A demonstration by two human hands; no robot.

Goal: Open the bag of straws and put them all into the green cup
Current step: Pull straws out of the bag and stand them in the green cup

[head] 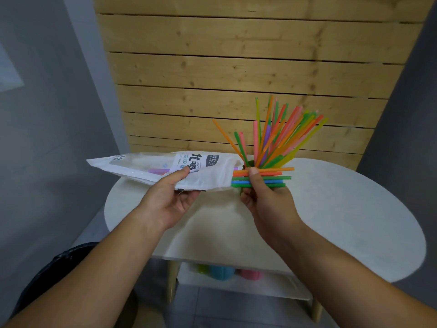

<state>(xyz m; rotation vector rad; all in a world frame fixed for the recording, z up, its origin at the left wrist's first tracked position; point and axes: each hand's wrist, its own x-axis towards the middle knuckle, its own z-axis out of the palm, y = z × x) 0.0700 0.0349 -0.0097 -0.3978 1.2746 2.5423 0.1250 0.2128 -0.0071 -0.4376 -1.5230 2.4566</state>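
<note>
Two hands meet in our head view, held above a white table [354, 221]. Our left hand [170, 200] pinches the straw bag [142, 168], thumb on its printed top face and fingers curled under it. The bag lies nearly level, its sealed end pointing out to the left of that grip and its open mouth to the right. Inside it, just left of the thumb, we make out a purple straw [158, 171].

Our right hand [264, 197] grips a bundle of straws [272, 177], thumb pressed on top and fingers wrapped beneath. The bundle lies level, orange, green and blue. Its left ends sit at the bag's mouth and its right ends stick out past the grip.

Directly behind this grip stands the green cup [247, 164], mostly hidden by hand and bundle, so we see only slivers of it. Many straws [283, 131] already stand in it, fanning up and to the right.

Below both grips, under the tabletop, a shelf holds coloured cups [222, 272]. A wooden slat wall [236, 55] rises behind.
</note>
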